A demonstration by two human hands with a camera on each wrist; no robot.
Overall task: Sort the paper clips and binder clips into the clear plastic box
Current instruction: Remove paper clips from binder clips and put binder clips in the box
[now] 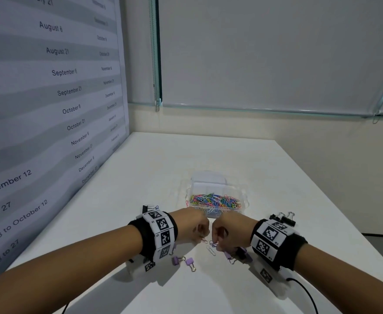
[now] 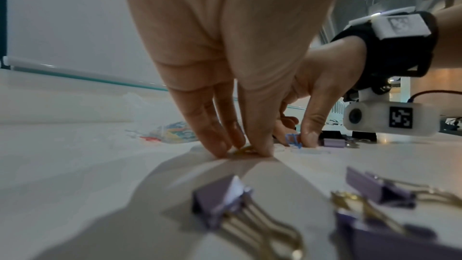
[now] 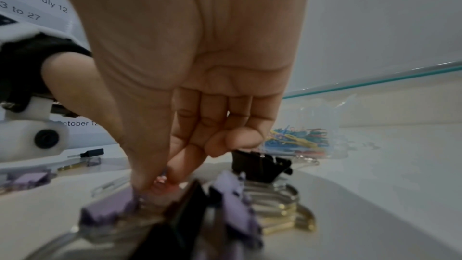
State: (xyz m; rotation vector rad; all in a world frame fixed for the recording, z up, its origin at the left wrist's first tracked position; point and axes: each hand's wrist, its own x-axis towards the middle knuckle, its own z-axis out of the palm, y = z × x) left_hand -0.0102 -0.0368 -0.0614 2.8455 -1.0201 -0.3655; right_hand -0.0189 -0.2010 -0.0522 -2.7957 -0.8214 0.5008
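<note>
The clear plastic box (image 1: 217, 201) sat toward the middle of the white table (image 1: 154, 168), just beyond the person's knuckles, with a heap of coloured paper clips (image 1: 215, 200) filling its near part. Its far part looked bare, though the plastic was hard to read.

Just on the near side of the box, both hands were down at the tabletop, close together. The left hand (image 1: 193, 225) had its fingertips (image 2: 220, 148) and thumb drawn together on the surface, pinching a small yellowish paper clip (image 2: 246, 150) that lay flat under them. The right hand (image 1: 228, 232) was curled the same way, thumb against forefinger, nipping a blue paper clip (image 2: 293, 140) at the table; its other fingers were folded into the palm.

A few loose clips lay between and just near of the two hands, among them a white paper clip (image 1: 211, 250). Nearer still, by the left wrist, were two purple binder clips (image 1: 183, 261) with gold handles, slightly apart from each other. More purple binder clips, mixed with black ones, were bunched under the right hand (image 3: 232, 209). Black binder clips (image 1: 283, 217) lay to the right of the box, beyond the right wrist, and another black binder clip (image 1: 148, 208) lay to the left, beyond the left wrist.

Both wrists wore black bands (image 1: 276, 241) set with patterned white blocks. On the left a wall chart (image 1: 50, 98) of printed dates ran along the table's edge.
</note>
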